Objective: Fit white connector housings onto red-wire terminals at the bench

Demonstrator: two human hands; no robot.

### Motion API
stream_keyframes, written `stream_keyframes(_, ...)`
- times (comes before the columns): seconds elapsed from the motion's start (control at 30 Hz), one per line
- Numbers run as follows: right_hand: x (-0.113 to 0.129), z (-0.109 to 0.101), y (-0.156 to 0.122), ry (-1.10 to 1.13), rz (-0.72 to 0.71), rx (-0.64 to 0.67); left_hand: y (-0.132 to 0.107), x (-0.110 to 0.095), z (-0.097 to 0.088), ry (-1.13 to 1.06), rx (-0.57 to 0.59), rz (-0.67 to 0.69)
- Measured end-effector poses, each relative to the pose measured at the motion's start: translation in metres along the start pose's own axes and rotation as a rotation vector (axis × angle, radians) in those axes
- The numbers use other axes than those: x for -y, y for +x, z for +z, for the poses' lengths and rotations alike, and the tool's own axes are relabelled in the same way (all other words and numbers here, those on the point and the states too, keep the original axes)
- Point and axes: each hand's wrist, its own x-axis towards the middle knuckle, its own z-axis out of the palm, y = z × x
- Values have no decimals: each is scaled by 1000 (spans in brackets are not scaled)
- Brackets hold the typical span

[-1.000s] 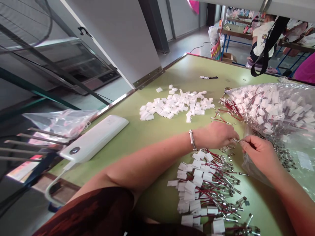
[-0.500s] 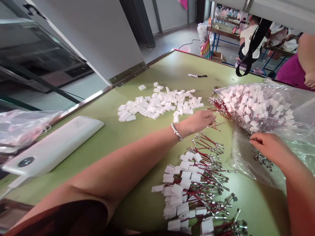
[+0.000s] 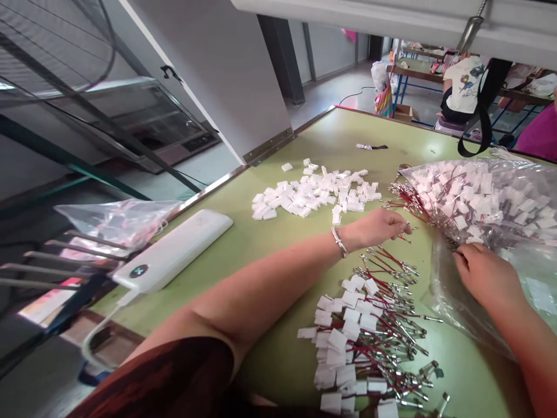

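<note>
Pinching a lead with the left hand, cannot tell with the right hand at the clear bag — might snag nearby red wires if dragged low.

The left arm stretches from the lower left, bent at the elbow, its bare forearm slanting up toward the right. The wrist runs nearly in line with it. The left hand has its back upward and its fingers curled together; the fingertips are too small to read clearly. The right forearm enters at the lower right, slanting up and leftward. The right hand is back-up, fingers bent downward, tips partly hidden. The hands are apart, the left farther forward.
</note>
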Motion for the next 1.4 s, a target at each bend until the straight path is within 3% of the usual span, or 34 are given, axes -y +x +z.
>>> stream_keyframes(0.2,30,-14,-6,594,0,-69,0,4,18,24,35,84)
stream_keyframes(0.33,42,-12,-8,751,-17,-156,-2,6,34,40,67,169)
stream_keyframes(0.53,50,-10,-10,854,-87,-190,-5,3,35,14,65,160)
stream_keyframes(0.67,50,-9,-11,912,-35,-204,-5,1,32,-3,100,191)
stream_keyframes(0.77,48,-8,-11,901,-7,-235,-5,1,31,0,114,203)
stream_keyframes(1.13,46,-7,-9,788,-116,-266,-7,2,35,147,114,226)
stream_keyframes(1.23,43,-10,-9,774,-142,-185,-9,3,37,308,76,279)
stream_keyframes(1.4,42,-16,-10,872,-71,99,-15,7,45,572,52,414)
